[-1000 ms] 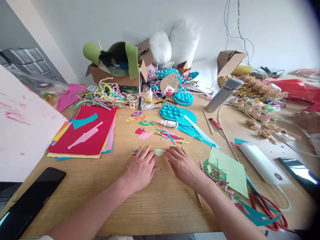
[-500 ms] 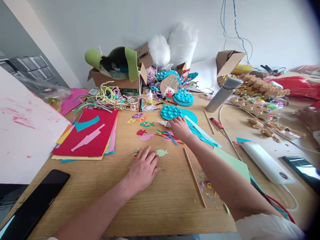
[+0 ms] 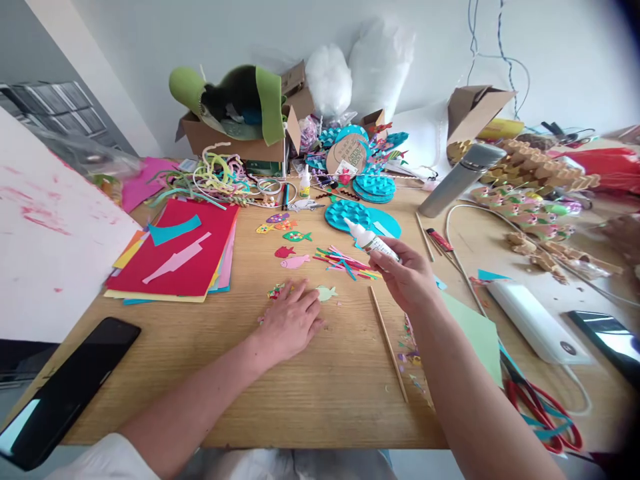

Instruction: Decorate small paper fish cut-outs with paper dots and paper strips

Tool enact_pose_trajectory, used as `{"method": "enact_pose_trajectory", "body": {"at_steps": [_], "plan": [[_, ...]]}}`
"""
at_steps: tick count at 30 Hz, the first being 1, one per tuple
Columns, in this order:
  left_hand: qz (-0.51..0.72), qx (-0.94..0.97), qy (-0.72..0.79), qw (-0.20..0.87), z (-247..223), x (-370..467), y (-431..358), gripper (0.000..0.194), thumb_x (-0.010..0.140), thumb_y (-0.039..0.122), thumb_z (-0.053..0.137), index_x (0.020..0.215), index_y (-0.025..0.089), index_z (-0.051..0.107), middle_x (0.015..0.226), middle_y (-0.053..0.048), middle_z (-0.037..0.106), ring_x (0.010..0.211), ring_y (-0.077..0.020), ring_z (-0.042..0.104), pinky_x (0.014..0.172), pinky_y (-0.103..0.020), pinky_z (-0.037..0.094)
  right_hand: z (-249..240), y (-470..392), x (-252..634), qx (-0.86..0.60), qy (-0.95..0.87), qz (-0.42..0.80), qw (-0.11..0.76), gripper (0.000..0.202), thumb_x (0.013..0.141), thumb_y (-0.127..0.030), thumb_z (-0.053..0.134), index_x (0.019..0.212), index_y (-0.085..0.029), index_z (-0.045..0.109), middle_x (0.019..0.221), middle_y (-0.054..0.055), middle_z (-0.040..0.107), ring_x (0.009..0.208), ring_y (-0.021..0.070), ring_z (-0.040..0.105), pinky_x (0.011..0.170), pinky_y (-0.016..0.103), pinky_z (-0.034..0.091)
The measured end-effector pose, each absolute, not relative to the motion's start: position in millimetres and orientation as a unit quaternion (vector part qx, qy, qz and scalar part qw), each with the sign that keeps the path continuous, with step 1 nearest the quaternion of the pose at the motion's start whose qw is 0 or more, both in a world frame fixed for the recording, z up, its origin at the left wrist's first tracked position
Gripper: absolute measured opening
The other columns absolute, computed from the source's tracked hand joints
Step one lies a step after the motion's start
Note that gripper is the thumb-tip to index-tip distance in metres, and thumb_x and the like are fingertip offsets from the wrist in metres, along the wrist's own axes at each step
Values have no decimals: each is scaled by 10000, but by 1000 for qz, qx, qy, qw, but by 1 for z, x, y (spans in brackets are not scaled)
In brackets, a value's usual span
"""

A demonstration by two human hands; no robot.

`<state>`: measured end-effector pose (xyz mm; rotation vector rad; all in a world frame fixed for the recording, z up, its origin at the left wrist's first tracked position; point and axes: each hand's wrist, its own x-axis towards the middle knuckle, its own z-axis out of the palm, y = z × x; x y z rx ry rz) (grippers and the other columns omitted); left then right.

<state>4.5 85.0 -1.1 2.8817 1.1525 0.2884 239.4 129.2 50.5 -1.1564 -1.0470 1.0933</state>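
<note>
My right hand (image 3: pixel 407 273) is wrapped round a white glue bottle (image 3: pixel 373 243), its nozzle pointing up and left. Flat on the table (image 3: pixel 225 393), my left hand (image 3: pixel 291 320) has its fingers spread, partly covering a small multicoloured piece (image 3: pixel 276 291). A pale green paper fish (image 3: pixel 327 293) lies just right of the left fingertips. Beyond are a pink fish (image 3: pixel 295 262), a red fish (image 3: pixel 284 252), a green spotted fish (image 3: pixel 297 237) and other decorated fish. Thin coloured paper strips (image 3: pixel 345 261) lie in a pile left of the held bottle.
Red paper (image 3: pixel 175 267) tops a stack at left, near a black phone (image 3: pixel 70 393). A wooden stick (image 3: pixel 389 343), red-handled scissors (image 3: pixel 543 413), a white power bank (image 3: pixel 537 323) and a grey bottle (image 3: pixel 460 180) are at right. Another person's hand (image 3: pixel 623 233) shows at the right edge.
My right hand has lifted the glue bottle off the table and brought it nearer and to the right. My left hand stays on the table. The view has shifted slightly.
</note>
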Motion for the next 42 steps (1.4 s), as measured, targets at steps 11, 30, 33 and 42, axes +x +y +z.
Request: {"method": "enact_pose_trajectory", "body": {"at_steps": [11, 30, 33, 42], "plan": [[129, 914, 384, 2, 2, 2, 84, 315, 949, 380, 464, 1127, 174, 621, 1176, -116, 584, 1300, -301, 397, 1123, -513, 298, 36, 130, 235, -393, -329, 563, 649, 362, 569, -212, 828, 869, -211, 626, 736, -36, 587, 617, 84, 544, 505, 200, 452], [113, 923, 368, -10, 1, -8, 81, 363, 977, 374, 401, 1225, 203, 603, 1191, -82, 623, 1262, -284, 419, 1129, -518, 256, 11, 120, 215, -442, -437, 495, 608, 430, 739, -601, 686, 815, -196, 563, 668, -17, 595, 500, 108, 538, 459, 243, 439], [110, 923, 367, -18, 1, -9, 80, 365, 975, 380, 407, 1212, 193, 611, 1224, -76, 615, 1277, -294, 411, 1138, -519, 241, 11, 115, 207, -459, -502, 444, 583, 388, 742, -536, 719, 833, -192, 564, 702, -15, 604, 539, 115, 559, 504, 259, 467], [112, 923, 368, -24, -1, -9, 80, 349, 970, 375, 428, 1207, 193, 608, 1249, -71, 619, 1279, -300, 426, 1133, -531, 242, 3, 108, 197, -567, -620, 242, 486, 347, 762, -503, 687, 767, -206, 508, 605, -35, 574, 516, 114, 482, 479, 240, 362]]}}
